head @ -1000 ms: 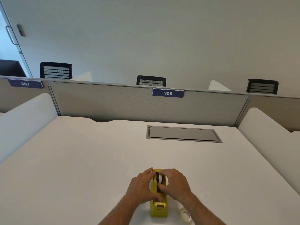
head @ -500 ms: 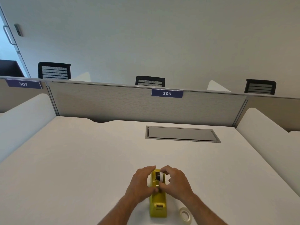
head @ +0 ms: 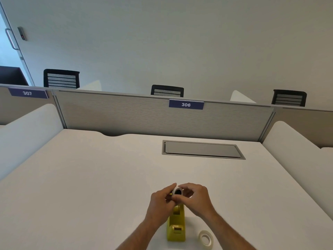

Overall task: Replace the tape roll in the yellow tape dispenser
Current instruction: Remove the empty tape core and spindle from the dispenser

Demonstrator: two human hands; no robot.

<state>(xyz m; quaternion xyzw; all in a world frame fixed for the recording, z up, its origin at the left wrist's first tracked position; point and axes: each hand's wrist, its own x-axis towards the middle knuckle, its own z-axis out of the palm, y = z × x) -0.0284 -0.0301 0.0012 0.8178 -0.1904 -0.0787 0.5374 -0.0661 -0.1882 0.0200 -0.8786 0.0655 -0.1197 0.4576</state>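
— Although only part of it shows at the lower edge, a fresh tape roll (head: 205,238) is seen lying flat on the surface (head: 81,177), just right of the yellow dispenser (head: 176,226). Is it touched?

— No. Nothing is laid on it. It is judged light and thin-walled, so it would best be pinched by its outer rim, the sticky end kept off the surface.

— And the dispenser?

— It is stood lengthwise, cutter end nearest. It is judged heavy enough to stay put unaided.

— Further out?

— A small roll (head: 177,193), dark in its hole, is held above the dispenser's far end. It is gripped between the left hand (head: 162,202) and the right hand (head: 195,200), fingertips closed on both its sides. Whether the hub is inside cannot be told.

— Beyond?

— A grey hatch (head: 202,150) is set into the surface, well apart.
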